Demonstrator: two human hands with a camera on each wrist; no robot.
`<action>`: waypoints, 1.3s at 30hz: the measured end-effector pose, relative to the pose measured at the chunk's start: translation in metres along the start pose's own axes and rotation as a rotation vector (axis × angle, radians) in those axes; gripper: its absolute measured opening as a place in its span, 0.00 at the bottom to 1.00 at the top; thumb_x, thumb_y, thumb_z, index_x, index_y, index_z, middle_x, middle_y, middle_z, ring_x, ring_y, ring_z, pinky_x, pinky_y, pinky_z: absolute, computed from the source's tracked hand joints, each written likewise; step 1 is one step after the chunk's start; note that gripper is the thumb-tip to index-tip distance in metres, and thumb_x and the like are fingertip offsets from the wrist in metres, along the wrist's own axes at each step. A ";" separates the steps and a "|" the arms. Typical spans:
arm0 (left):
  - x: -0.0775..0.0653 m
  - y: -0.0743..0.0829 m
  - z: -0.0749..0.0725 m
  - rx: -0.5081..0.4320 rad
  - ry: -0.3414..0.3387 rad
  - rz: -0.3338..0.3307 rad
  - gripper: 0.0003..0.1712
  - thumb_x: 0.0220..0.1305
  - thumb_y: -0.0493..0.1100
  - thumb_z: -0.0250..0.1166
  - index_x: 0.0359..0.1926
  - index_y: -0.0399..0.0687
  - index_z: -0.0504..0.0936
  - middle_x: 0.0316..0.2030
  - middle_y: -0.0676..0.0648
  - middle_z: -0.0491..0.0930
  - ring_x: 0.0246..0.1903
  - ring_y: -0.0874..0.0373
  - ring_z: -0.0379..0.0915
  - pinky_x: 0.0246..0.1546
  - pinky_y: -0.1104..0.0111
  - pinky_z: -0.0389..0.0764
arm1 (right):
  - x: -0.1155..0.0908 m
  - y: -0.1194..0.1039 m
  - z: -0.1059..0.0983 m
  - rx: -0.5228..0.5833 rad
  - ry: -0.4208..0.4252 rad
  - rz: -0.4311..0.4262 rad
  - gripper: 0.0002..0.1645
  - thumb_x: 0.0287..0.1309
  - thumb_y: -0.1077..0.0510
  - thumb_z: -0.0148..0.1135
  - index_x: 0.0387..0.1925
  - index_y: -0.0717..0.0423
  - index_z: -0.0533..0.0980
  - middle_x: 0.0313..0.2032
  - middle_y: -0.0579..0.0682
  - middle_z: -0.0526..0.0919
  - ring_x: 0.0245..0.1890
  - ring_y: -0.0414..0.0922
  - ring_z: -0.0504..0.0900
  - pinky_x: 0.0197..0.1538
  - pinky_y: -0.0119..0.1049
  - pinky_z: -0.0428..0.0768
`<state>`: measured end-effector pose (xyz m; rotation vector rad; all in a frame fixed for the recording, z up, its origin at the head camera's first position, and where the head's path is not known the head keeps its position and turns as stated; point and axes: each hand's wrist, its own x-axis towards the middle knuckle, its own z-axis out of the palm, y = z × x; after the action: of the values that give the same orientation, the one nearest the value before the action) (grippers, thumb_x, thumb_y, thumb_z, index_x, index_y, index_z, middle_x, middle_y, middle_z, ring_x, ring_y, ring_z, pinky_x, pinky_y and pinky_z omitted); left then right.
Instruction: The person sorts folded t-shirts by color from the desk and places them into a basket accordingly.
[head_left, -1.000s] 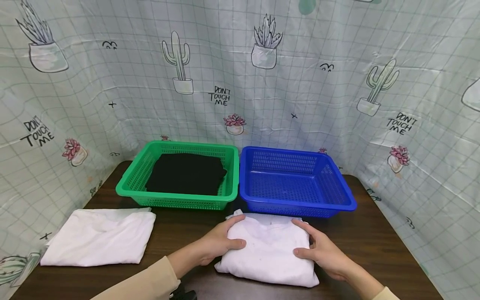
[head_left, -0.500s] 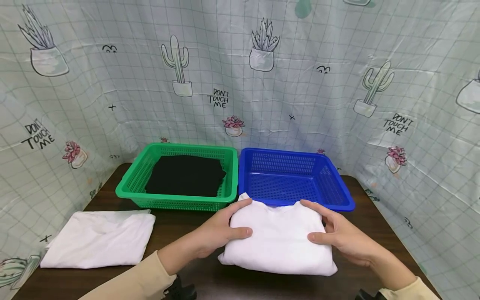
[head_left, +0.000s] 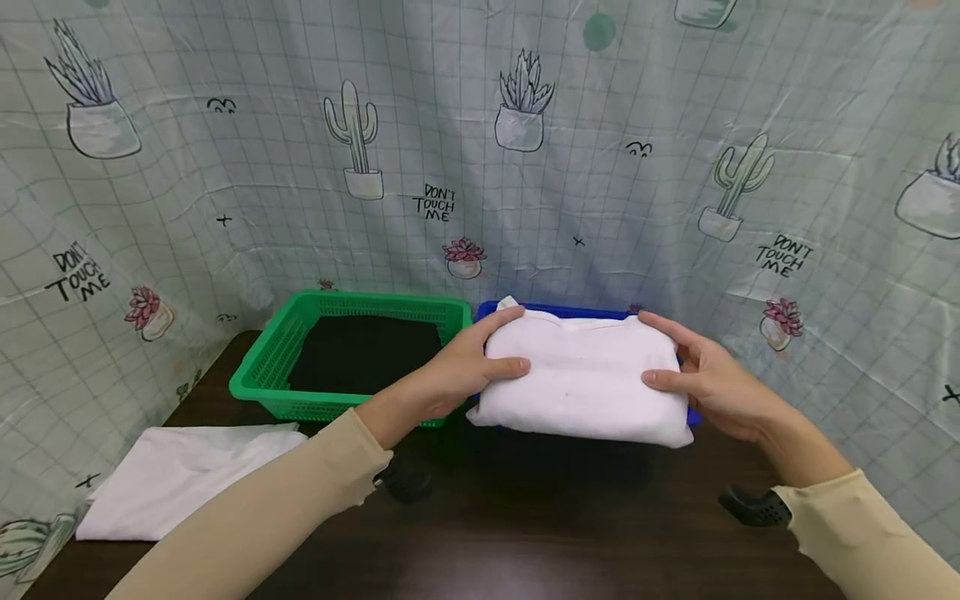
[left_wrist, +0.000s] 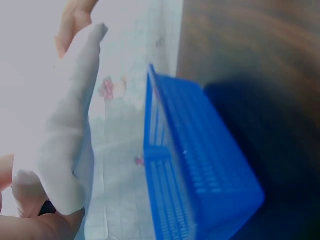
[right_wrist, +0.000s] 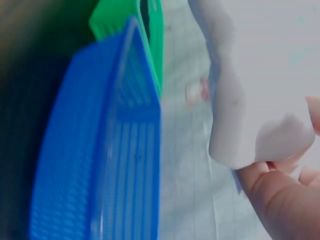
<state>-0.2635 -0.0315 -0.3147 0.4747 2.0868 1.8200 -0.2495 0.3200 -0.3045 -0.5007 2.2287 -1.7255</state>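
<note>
A folded white shirt (head_left: 585, 375) is held up in the air by both hands, its collar edge toward the back wall. My left hand (head_left: 472, 367) grips its left side, thumb on top and fingers underneath. On the opposite side my right hand (head_left: 697, 375) grips it the same way. In the head view the shirt covers most of the blue basket (head_left: 577, 310); both wrist views show the shirt above the rim of that blue basket (left_wrist: 205, 150). The basket's inside is largely hidden from the head camera.
Left of the blue basket stands a green basket (head_left: 262, 367) with folded black cloth (head_left: 367, 354) in it. Another folded white cloth (head_left: 187, 475) lies at the left of the dark wooden table (head_left: 540, 533), partly behind the left sleeve. A printed curtain (head_left: 562, 208) encloses the back and sides.
Both hands have lifted the folded white shirt off the table and carried it forward and slightly right, over the blue basket. The baskets and the other white cloth stay put.
</note>
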 end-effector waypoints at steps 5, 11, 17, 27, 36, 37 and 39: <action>0.035 0.013 -0.002 0.024 0.032 0.011 0.45 0.75 0.39 0.69 0.83 0.69 0.59 0.81 0.47 0.56 0.68 0.45 0.69 0.58 0.52 0.83 | 0.028 -0.005 -0.025 -0.056 0.031 0.009 0.53 0.76 0.64 0.62 0.87 0.42 0.42 0.72 0.53 0.65 0.60 0.41 0.81 0.52 0.43 0.88; 0.071 0.012 -0.002 0.010 0.070 0.024 0.46 0.74 0.38 0.69 0.84 0.65 0.58 0.82 0.47 0.55 0.72 0.46 0.66 0.63 0.50 0.79 | 0.055 -0.003 -0.052 -0.106 0.045 0.036 0.54 0.77 0.62 0.62 0.88 0.44 0.40 0.74 0.58 0.61 0.56 0.40 0.82 0.50 0.41 0.88; 0.101 -0.005 0.005 -0.048 0.114 0.062 0.46 0.73 0.33 0.68 0.84 0.56 0.58 0.81 0.41 0.56 0.74 0.45 0.62 0.66 0.51 0.76 | 0.075 0.016 -0.068 -0.106 0.056 0.086 0.55 0.77 0.60 0.62 0.87 0.45 0.37 0.75 0.62 0.58 0.53 0.40 0.82 0.49 0.41 0.87; 0.122 -0.038 0.013 -0.035 0.223 -0.028 0.45 0.71 0.33 0.69 0.83 0.58 0.62 0.81 0.40 0.56 0.72 0.41 0.65 0.63 0.46 0.79 | 0.093 0.063 -0.063 -0.063 0.105 0.126 0.56 0.76 0.62 0.63 0.87 0.47 0.38 0.80 0.66 0.51 0.55 0.37 0.76 0.52 0.34 0.84; 0.131 -0.062 0.012 -0.005 0.253 -0.101 0.44 0.73 0.34 0.69 0.83 0.61 0.62 0.82 0.42 0.55 0.72 0.40 0.65 0.64 0.45 0.79 | 0.107 0.090 -0.054 -0.126 0.148 0.123 0.55 0.73 0.63 0.65 0.87 0.51 0.42 0.82 0.68 0.51 0.72 0.57 0.64 0.54 0.27 0.78; 0.132 -0.064 0.013 -0.001 0.255 -0.106 0.44 0.73 0.34 0.69 0.83 0.60 0.62 0.82 0.43 0.56 0.73 0.40 0.65 0.64 0.45 0.78 | 0.107 0.092 -0.053 -0.135 0.151 0.125 0.55 0.73 0.63 0.65 0.87 0.52 0.42 0.82 0.68 0.50 0.74 0.58 0.62 0.55 0.27 0.77; 0.133 -0.068 0.015 0.009 0.259 -0.113 0.44 0.72 0.34 0.69 0.83 0.60 0.63 0.82 0.43 0.56 0.73 0.41 0.64 0.65 0.46 0.78 | 0.108 0.098 -0.054 -0.148 0.157 0.130 0.55 0.73 0.64 0.65 0.87 0.53 0.42 0.82 0.69 0.50 0.75 0.60 0.61 0.56 0.28 0.76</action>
<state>-0.3776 0.0337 -0.3882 0.1236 2.2378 1.8908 -0.3792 0.3422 -0.3867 -0.2517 2.4512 -1.5922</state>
